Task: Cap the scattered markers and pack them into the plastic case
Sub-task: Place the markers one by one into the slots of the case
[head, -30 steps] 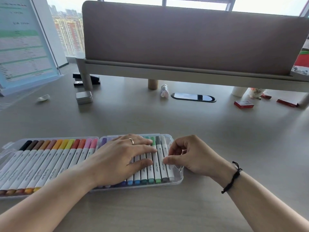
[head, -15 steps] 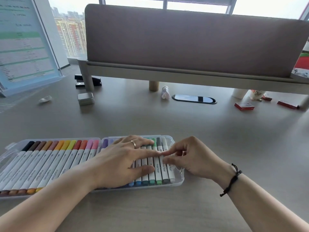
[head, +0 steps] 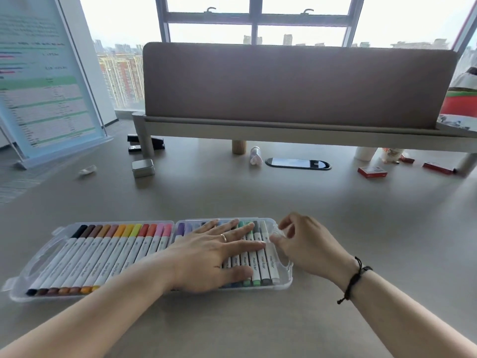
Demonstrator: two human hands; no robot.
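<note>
A brown fabric desk divider (head: 296, 83) stands across the far side of a grey desk (head: 258, 197) before a city-view window (head: 258, 21). Beneath it lie a black stapler (head: 154, 143), a small metal tin (head: 143, 167) and an oval cable grommet (head: 298, 163); a red box (head: 372, 172) sits toward its right end, a printed sign stand (head: 44, 81) to its left.

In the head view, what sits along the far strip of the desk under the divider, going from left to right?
Black stapler → small metal tin → wooden cylinder → small bottle → oval cable grommet → red box → second red box.
</note>
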